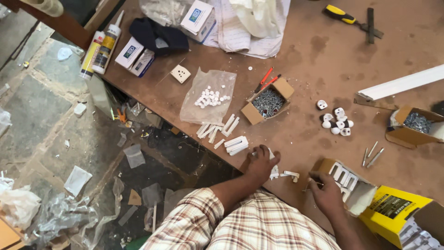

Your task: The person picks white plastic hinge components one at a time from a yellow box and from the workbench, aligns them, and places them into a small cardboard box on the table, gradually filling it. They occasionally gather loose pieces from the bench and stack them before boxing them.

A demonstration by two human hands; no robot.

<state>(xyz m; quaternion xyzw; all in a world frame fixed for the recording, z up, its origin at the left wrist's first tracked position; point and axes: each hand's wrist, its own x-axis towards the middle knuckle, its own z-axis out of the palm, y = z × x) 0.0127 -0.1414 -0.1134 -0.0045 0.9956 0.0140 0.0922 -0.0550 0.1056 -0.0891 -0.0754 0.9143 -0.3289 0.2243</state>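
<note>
Left hand [260,164] pressed palm-down on the near edge of the brown wooden counter [314,55], fingers curled over a small white plastic piece [273,170]; grip closed on it, though how firmly cannot be told. Right hand [325,190] just to the right, fingertips pinched at the mouth of a small open cardboard box of white plastic fittings [344,178]; whether anything sits in that grip cannot be told. Between the two hands, another small white plastic clip [291,174] lying loose on the counter.

Farther off, left of the hands: short white plastic strips [237,144] in a scattered heap, and beyond them a clear plastic bag of small white caps [209,97]. Beside that bag, to the right, an open cardboard box of grey metal screws [268,102]. Right of centre, a cluster of white round plastic holders [337,122]. At the near right corner, a yellow cardboard carton [393,210], touching the box of fittings. At the far right, a yellow-handled tool [340,14]. Checked shirt sleeve [194,222] low in view.
</note>
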